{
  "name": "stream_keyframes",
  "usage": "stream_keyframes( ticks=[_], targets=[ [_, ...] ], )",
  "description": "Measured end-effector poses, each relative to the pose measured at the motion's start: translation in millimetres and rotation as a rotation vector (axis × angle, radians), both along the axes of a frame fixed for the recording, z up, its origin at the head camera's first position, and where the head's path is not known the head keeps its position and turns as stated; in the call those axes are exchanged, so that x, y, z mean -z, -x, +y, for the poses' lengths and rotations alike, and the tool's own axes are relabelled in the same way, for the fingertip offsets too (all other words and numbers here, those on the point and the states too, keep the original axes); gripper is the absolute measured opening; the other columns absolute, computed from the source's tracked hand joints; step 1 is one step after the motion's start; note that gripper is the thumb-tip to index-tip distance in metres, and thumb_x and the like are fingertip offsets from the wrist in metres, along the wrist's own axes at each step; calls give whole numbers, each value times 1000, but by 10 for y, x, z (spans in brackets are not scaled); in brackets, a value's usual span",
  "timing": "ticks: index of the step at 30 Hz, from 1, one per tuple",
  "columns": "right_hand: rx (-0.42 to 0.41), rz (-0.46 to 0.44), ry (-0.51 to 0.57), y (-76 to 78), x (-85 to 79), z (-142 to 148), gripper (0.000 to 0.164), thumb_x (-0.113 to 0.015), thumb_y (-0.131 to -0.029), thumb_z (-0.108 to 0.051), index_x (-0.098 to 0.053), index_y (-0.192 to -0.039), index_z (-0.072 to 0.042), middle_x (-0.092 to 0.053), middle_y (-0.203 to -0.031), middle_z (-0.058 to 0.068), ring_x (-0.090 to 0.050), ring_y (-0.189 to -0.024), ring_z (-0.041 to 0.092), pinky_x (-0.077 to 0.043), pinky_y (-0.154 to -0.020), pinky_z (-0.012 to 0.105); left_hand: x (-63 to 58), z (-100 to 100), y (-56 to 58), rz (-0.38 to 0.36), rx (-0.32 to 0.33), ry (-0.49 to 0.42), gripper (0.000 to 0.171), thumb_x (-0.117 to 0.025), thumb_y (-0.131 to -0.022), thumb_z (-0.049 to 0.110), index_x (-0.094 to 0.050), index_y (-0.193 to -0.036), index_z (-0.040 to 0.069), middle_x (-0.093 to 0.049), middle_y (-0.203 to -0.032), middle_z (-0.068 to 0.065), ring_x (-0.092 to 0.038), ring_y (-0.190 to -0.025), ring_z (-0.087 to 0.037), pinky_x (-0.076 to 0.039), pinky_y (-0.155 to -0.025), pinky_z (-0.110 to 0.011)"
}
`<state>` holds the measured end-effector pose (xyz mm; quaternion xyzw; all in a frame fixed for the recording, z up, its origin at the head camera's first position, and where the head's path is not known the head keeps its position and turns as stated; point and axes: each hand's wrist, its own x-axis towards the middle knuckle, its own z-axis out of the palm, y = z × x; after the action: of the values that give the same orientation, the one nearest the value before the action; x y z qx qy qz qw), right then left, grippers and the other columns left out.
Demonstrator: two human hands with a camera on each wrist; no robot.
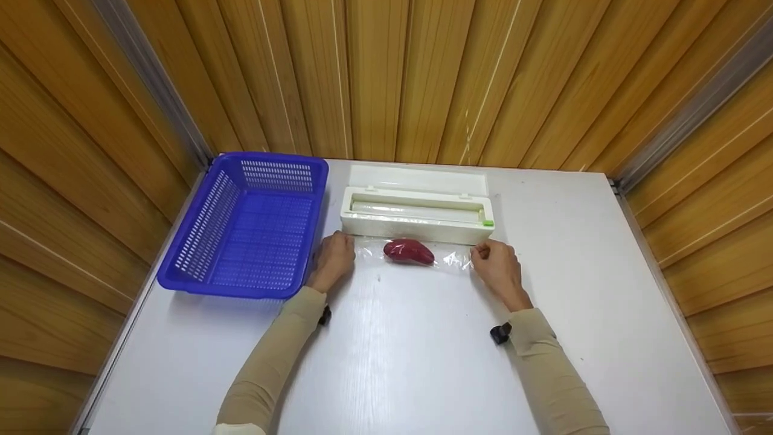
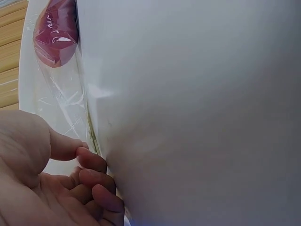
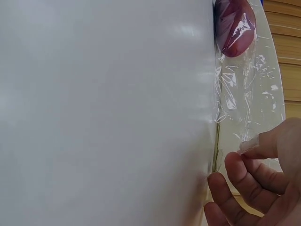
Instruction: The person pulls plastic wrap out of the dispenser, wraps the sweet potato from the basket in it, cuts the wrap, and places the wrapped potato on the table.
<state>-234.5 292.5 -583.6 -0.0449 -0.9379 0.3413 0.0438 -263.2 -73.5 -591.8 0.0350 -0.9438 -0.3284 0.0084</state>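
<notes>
A dark red, tapered item that looks like a sweet potato (image 1: 409, 251) lies wrapped in clear cling film (image 1: 454, 260) on the table, in front of a white film dispenser (image 1: 416, 227). To its left, my left hand (image 1: 334, 258) pinches one end of the film between thumb and forefinger. My right hand (image 1: 497, 269) pinches the opposite end. Both wrist views show the film twisted and creased between the fingers and the red item. Inside the dispenser sits a film roll (image 1: 416, 212), and its lid (image 1: 416, 178) stands open at the back.
A blue perforated plastic basket (image 1: 235, 289) stands left of the dispenser, close beside the left forearm. A small green piece (image 1: 488, 223) is at the dispenser's right end. Wooden panels (image 1: 374, 78) enclose the white table (image 1: 404, 362) at the back and sides.
</notes>
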Motion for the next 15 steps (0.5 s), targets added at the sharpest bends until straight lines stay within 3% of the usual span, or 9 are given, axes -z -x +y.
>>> stream_keyframes(
  ticks=[9,15],
  targets=[
    [3,-24,27,40,30,32,19,-69,-98,-21,-75,-96,-3,-73,-89,11,-63,-74,22,-48,-61,31,-21,4,26,-5,31,36,36,-52,-107,17,-48,-71,16,-66,-78,-15,-61,-71,-32,-54,-68,-53],
    [1,-36,72,49,56,45,19,-68,-98,-21,-76,-99,-3,-73,-91,11,-62,-74,20,-48,-59,28,12,11,65,-5,34,11,35,-55,-104,14,-47,-70,14,-59,-73,-9,-51,-68,-24,-51,-65,-49]
  ],
)
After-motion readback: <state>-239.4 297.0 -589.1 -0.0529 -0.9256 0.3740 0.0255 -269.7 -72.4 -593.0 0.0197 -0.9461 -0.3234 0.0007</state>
